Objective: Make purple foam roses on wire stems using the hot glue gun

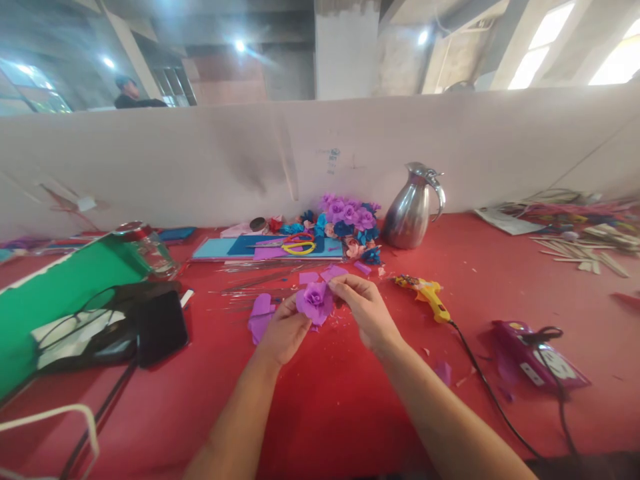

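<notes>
A purple paper flower (315, 301) with layered petals is held above the red table, its face turned up toward me. My left hand (287, 330) grips it from the left and below, fingers closed. At its upper right edge, my right hand (365, 307) pinches a petal between thumb and fingertips. Purple paper pieces (261, 317) lie on the table just left of my left hand. Behind the flower, another purple paper scrap (309, 277) rests flat. Thin wires (250, 280) are strewn to the left.
Scissors (300, 245) lie on blue paper sheets (215, 249). Finished paper flowers (350, 217) are heaped beside a metal jug (411, 210). A yellow glue gun (425, 297) with a cord lies right, near a purple box (540, 357). A phone (161, 327) and glass jar (150, 250) are left.
</notes>
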Demonstrator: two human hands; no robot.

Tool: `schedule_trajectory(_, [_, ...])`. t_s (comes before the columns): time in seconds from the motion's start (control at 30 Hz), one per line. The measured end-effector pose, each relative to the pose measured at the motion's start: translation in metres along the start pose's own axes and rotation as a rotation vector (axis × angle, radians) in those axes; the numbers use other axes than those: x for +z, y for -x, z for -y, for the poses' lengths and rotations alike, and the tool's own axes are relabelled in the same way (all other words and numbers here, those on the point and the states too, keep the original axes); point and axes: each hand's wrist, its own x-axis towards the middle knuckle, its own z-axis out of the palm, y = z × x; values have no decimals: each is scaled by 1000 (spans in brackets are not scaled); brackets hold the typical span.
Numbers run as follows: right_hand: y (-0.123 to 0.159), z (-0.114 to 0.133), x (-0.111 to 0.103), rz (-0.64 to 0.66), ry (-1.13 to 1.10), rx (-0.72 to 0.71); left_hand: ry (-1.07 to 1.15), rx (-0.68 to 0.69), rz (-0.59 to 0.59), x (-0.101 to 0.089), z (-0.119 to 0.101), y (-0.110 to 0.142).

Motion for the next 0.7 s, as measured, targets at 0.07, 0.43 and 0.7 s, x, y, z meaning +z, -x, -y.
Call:
schedule_trajectory(0.07, [0,1,0,14,19,20,0,-6,18,-1,0,0])
schedule_trajectory(0.43, [2,-2,2,-51,-103,29,89,-36,-67,-9,1,0])
schedule_trajectory(0.7, [9,-3,6,-122,85,-30,115,77,-47,-8,1,-4])
